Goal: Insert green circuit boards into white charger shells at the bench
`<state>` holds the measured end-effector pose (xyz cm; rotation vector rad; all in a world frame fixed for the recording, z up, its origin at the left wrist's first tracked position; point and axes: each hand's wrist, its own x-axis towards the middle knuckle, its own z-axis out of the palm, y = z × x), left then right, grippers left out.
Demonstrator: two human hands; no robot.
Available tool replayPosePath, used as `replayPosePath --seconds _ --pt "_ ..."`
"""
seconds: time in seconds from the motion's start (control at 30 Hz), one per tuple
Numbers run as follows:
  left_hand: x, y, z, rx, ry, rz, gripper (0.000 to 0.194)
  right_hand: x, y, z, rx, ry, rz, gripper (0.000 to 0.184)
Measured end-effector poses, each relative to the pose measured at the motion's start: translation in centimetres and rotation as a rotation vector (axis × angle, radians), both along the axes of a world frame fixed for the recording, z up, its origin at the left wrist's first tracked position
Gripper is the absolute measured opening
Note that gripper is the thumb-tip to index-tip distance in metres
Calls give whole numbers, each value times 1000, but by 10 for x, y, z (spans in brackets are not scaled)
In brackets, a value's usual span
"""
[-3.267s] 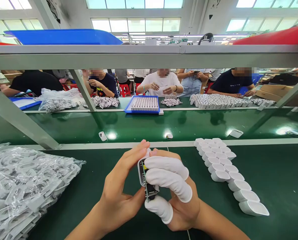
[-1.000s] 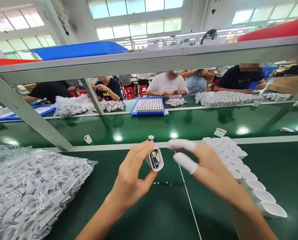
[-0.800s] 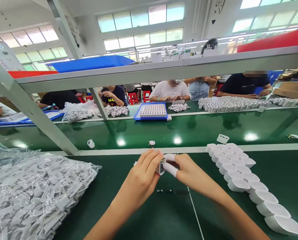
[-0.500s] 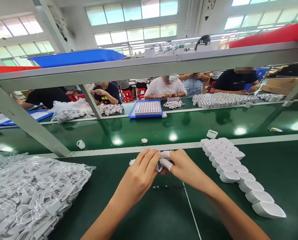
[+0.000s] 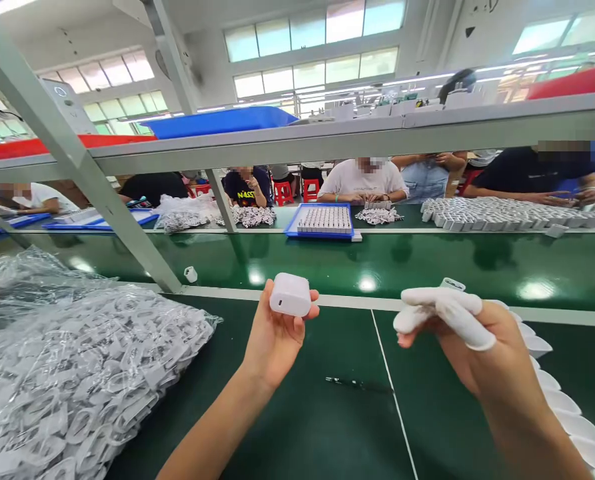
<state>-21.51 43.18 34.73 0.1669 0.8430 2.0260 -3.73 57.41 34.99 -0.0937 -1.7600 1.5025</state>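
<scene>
My left hand [image 5: 277, 340] is turned palm up and closed around a white rounded plastic case [image 5: 290, 295]. A small dark slot shows on the case's near face, and fingers curl behind it. My right hand [image 5: 457, 333] is apart from it at the right, white covers on several fingertips. Its fingers stretch out to the left, with the thumb laid across them and nothing visible in the grasp. Beyond that hand lies a small white housing [image 5: 453, 285]. White open shells [image 5: 564, 403] line up beside my right wrist, partly hidden by it.
At the left is a clear bag [image 5: 102, 373] heaped with white plastic parts. A thin black item [image 5: 347, 383] lies on the green table. Another white piece [image 5: 190, 274] is on the belt. A slanted metal post [image 5: 122, 220] carries the shelf; several people sit across.
My hands have come apart: the right moved to the right, and the left turned palm up with the white case. The camera view has swung left, so everything appears shifted to the right.
</scene>
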Motion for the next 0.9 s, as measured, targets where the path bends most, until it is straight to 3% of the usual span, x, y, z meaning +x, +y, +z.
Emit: replayPosePath --seconds 0.17,0.3,0.37,0.43,0.53,0.6,0.77,0.9 --pt "9 3 -4 -40 47 14 40 5 -10 4 150 10 14 19" --pt "-10 30 -27 -236 546 -23 45 34 -6 18 313 -6 -203 20" --pt "-24 58 -42 -308 689 -89 46 62 5 25 377 -217 -334 21" --pt "-35 91 -56 -398 771 -144 44 96 17 24 462 -623 -445 25" --pt "-40 137 -72 -512 885 -197 34 147 31 2 635 -1274 -614 25" --pt "-39 157 -78 -558 954 -220 32 176 32 -24 667 -1467 -712 23" --pt "-36 172 -78 -593 1098 -243 35 215 19 -88 669 -1524 -780 20" --pt "-31 158 -70 -536 1174 -248 38 226 12 -109 743 -1442 -733 21"
